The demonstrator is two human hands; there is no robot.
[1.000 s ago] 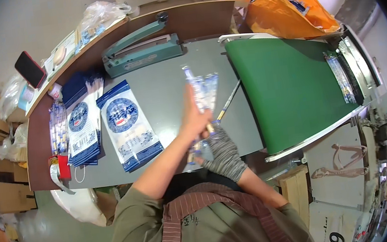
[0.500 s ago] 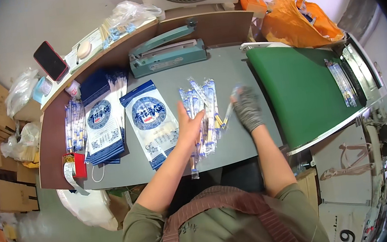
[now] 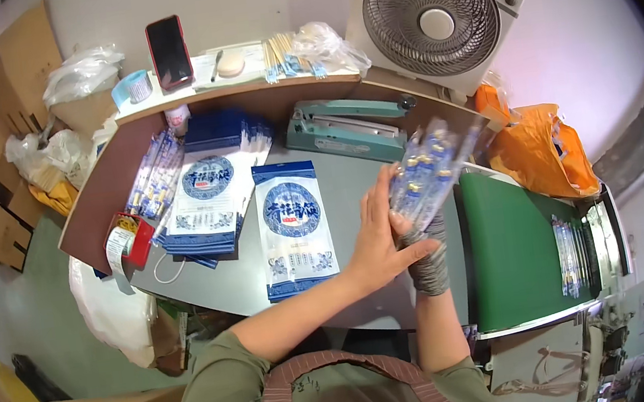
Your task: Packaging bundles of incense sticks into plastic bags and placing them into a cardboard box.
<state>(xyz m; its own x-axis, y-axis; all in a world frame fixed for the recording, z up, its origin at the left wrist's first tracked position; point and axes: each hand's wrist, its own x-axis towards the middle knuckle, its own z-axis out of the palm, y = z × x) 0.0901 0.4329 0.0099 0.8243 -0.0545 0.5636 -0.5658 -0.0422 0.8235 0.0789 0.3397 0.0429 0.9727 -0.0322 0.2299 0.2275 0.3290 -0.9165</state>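
My bare left hand (image 3: 379, 242) and my gloved right hand (image 3: 430, 260) hold a bundle of wrapped chopsticks (image 3: 427, 172) between them, raised over the right part of the grey table (image 3: 381, 286). The sticks are in clear wrappers with blue and gold marks, and their upper ends lean up and to the right. My left fingers lie along the bundle's side. My right hand, in a grey striped glove, is round the lower end, its fingers partly hidden. A flat white and blue printed bag (image 3: 293, 228) lies left of my hands.
More printed bags (image 3: 206, 207) are stacked at left, beside wrapped chopsticks (image 3: 154, 173) and a red box with a paper roll (image 3: 130, 239). A teal heat sealer (image 3: 345, 130) stands behind. A green conveyor belt (image 3: 517, 249) lies at right, with wrapped sticks (image 3: 572, 255) at its far end.
The sticks that lay loose on the table are now gathered in both hands and lifted up to the right. My hands have come together. The view has shifted.
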